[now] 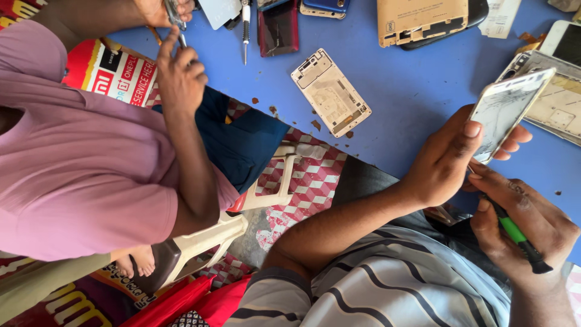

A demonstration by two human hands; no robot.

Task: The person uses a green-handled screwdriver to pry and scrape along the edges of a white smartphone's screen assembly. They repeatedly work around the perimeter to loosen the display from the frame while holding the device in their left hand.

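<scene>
My left hand (445, 160) grips a cracked white phone (507, 112) above the blue table's (411, 85) near edge; my right hand (523, 227) is closed around a green-handled screwdriver (514, 233) just beneath it.

Phone (505, 112): pale gold frame, glass badly cracked, held tilted above the blue table edge, screen facing the viewer. Screwdriver (514, 232): green shaft, black handle, tip pointed up toward the phone's lower edge.

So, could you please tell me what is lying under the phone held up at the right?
Beneath the cracked phone, held by the left hand, a pale phone frame lies on the blue table. The phone covers the frame's left part, so that cannot be seen.
</scene>
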